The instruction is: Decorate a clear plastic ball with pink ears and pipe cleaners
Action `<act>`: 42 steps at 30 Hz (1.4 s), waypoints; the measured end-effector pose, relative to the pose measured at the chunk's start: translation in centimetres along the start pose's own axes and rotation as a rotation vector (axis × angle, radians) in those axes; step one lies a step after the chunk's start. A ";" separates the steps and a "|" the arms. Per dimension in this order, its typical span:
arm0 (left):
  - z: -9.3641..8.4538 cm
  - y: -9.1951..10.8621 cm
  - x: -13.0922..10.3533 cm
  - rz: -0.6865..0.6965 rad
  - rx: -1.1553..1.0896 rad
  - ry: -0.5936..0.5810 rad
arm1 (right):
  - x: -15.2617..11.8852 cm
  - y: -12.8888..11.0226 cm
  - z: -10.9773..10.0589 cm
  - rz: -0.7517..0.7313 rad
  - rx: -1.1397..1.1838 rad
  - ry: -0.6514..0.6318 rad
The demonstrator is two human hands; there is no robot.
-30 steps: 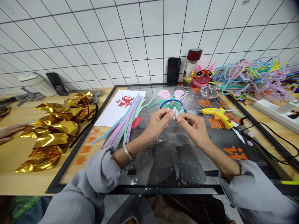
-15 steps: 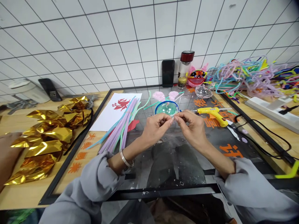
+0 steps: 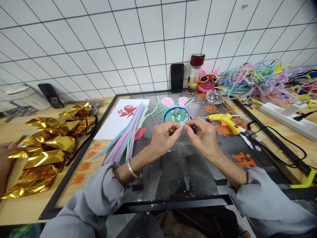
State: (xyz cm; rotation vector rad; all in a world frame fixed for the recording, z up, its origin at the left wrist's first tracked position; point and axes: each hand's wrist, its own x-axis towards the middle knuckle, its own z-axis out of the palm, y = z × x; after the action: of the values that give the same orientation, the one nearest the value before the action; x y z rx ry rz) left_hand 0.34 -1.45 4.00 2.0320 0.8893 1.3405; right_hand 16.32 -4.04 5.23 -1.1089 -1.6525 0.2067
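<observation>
My left hand (image 3: pixel 165 134) and my right hand (image 3: pixel 201 134) meet fingertip to fingertip above the glass-topped table. Both are closed in a pinch on a small whitish piece (image 3: pixel 182 124), mostly covered by the fingers; its kind does not show. Just behind them sits a clear dome (image 3: pixel 176 115) with a blue rim and a green inside, partly hidden by my fingers. Two pink fuzzy shapes (image 3: pixel 167 102) lie beyond it. A yellow glue gun (image 3: pixel 224 119) rests to the right of my right hand. Left of my left hand lies a bundle of purple, blue and green pipe cleaners (image 3: pixel 127 135).
White paper with a red cutout (image 3: pixel 109 124) lies under the bundle. Crumpled gold foil (image 3: pixel 51 145) spreads at left near another person's hand (image 3: pixel 6 152). Along the wall stand a phone (image 3: pixel 177 77), a bottle (image 3: pixel 194 76) and tangled pipe cleaners (image 3: pixel 257 79). A power strip (image 3: pixel 289 119) and black cable are at right.
My hands keep pinching at nearly the same spot, with slight finger movement on the whitish piece. The view has shifted a little; the other person's hand at left has moved slightly.
</observation>
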 end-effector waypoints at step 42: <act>-0.7 0.1 0.2 0.344 0.379 -0.084 | 0.2 0.4 -0.4 -0.044 -0.040 -0.066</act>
State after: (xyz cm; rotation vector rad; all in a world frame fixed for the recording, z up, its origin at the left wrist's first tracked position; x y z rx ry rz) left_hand -0.22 -1.29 4.38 2.6106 0.8307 1.3219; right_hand 16.90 -3.81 5.25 -1.1046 -1.7449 0.1838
